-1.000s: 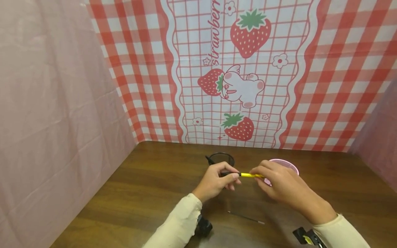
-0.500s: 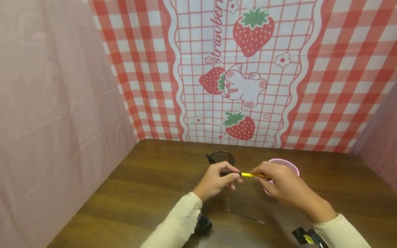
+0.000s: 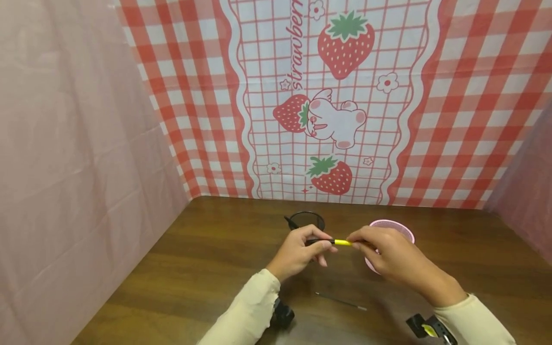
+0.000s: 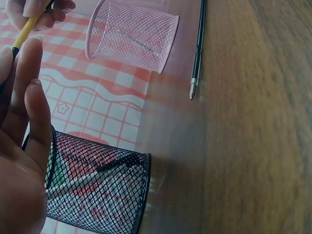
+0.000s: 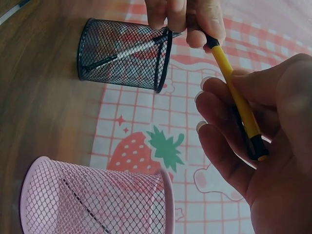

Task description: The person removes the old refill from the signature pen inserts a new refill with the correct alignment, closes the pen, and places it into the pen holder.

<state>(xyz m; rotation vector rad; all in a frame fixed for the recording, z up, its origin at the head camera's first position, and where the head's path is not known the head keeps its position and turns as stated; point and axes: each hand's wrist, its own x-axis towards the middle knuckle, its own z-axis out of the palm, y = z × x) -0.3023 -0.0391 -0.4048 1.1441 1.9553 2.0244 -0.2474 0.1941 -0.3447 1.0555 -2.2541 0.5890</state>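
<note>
Both hands hold one pen [image 5: 236,92] with a yellow barrel and black ends, level above the table in the head view. My left hand [image 3: 297,251] pinches its black front section between thumb and fingers. At the yellow barrel, my right hand [image 3: 398,258] grips with thumb and index finger; the black clip end lies toward the right palm [image 5: 287,180]. On the table below the hands lies a thin dark pen refill [image 3: 340,301], its metal tip [image 4: 193,90] showing in the left wrist view.
A black mesh pen cup [image 3: 321,221] with a pen inside stands behind the left hand. Behind the right hand is a pink mesh cup [image 3: 409,232], with a thin dark stick [image 5: 84,204] visible through its mesh. A strawberry-print cloth [image 3: 336,115] hangs at the table's back edge.
My right fingers have shifted slightly around the barrel, so less yellow shows past them and more of the pink cup shows below the hand. The left hand keeps its hold.
</note>
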